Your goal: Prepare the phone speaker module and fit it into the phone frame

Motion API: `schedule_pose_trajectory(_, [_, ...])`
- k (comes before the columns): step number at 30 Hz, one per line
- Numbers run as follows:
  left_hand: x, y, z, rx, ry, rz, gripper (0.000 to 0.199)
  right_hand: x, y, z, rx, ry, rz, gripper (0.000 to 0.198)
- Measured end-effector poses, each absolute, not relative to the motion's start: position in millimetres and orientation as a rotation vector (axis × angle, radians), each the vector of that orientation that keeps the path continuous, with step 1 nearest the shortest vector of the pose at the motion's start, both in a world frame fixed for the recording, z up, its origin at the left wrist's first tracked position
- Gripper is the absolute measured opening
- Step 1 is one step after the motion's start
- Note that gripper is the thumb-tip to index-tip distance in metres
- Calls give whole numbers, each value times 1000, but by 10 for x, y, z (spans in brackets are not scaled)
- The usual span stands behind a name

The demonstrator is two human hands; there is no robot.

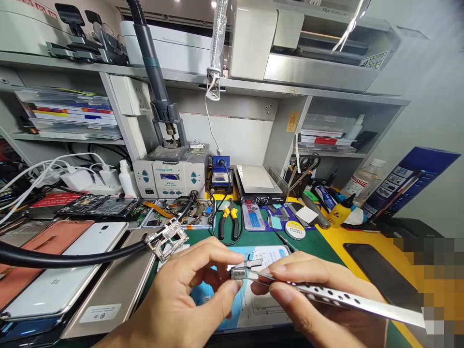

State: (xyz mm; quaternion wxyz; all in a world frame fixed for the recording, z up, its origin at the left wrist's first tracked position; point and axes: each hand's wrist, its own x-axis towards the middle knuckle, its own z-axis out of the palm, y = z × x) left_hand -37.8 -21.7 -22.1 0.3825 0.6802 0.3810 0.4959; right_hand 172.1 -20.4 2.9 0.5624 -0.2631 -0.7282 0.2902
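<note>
My left hand [192, 280] pinches a small dark and silver phone part [238, 274] between thumb and fingers; its exact kind I cannot make out. In my right hand [319, 295] are metal tweezers [339, 296] with holes along the arms, gripped near the tips. The tweezer tips reach the right side of the small part. Beneath both hands lies a blue and white printed card or pad [259, 309], partly covered by them. A bare circuit board frame [168, 238] sits just beyond my left wrist.
Several phones and phone backs [68, 280] lie at left, crossed by a black hose [90, 253]. Farther back stand a hot-air station [169, 174], yellow-black cutters [230, 220] and a heating plate [258, 186]. A dark phone [377, 270] and bottles [342, 212] are at right.
</note>
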Motion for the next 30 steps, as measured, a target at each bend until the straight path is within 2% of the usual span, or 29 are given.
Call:
schedule_pose_trajectory(8, [-356,-222,-210,1753,958,1379,24,1691,-192,51,-572,-1743,701,46])
schedule_pose_trajectory(16, [-377,-214,-204,1846,985,1317,19,1680,-191,70,-573,-1769,676,45])
schedule_pose_trajectory(30, [-359,-219,-213,1853,973,1361,21,1690,-183,61,-570,-1770,706,45])
